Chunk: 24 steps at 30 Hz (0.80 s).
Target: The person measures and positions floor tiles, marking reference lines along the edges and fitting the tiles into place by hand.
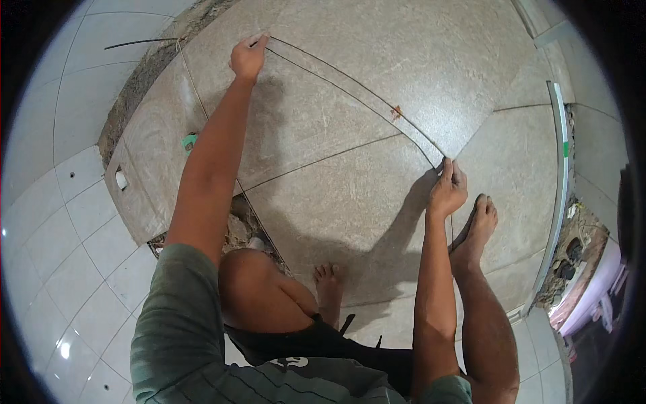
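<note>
A large beige floor tile (397,57) lies ahead of me, its near edge slanting down to the right. My left hand (247,60) pinches the far-left end of that edge, fingers closed. At the near right corner my right hand (449,192) is closed, thumb and fingertips on the tile. A narrow pale band (346,91) between two dark lines runs along the edge; whether it is the tile's side or a gap I cannot tell. On the edge, nearer my right hand, is a small reddish-brown patch (396,112). The tile's underside is hidden.
Other beige tiles (323,202) surround my bare feet. A long metal straightedge (561,155) with a green mark lies at the right. Broken floor with rubble (241,219) opens beside my left knee. A green object (189,141) shows past my left forearm. A dark rod (140,44) sticks out at far left.
</note>
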### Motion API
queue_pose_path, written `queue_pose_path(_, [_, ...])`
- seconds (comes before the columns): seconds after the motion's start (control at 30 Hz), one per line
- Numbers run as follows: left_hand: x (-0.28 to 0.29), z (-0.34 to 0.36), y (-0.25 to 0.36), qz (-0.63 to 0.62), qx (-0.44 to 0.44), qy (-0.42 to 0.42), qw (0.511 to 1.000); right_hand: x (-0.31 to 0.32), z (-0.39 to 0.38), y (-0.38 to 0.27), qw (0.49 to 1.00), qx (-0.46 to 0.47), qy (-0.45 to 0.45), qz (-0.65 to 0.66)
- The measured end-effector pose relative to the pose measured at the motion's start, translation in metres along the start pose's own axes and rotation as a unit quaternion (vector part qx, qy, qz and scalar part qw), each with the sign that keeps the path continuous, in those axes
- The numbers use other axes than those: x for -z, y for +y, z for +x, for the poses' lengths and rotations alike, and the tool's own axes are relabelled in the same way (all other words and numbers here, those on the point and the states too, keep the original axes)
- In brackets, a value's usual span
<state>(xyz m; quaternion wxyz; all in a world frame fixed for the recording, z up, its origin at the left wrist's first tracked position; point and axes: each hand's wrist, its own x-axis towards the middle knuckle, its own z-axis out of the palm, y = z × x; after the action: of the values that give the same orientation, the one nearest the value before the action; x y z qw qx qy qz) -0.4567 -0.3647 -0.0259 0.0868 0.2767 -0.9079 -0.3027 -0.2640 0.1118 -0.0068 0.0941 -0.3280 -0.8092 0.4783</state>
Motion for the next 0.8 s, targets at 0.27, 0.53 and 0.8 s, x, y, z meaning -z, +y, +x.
queue_pose_path(0.27, [0.006, 0.019, -0.011, 0.024, -0.067, -0.105, 0.992, 0.001, 0.006, 0.005, 0.999, 0.001, 0.012, -0.045])
queue_pose_path(0.53, [0.024, 0.029, 0.026, -0.017, 0.067, -0.209, 0.975, 0.021, 0.027, -0.019, 0.968, -0.228, -0.079, 0.075])
queue_pose_path(0.8, [0.025, 0.024, 0.036, 0.009, 0.075, -0.193, 0.978, 0.018, 0.020, -0.019, 0.977, -0.185, -0.054, 0.092])
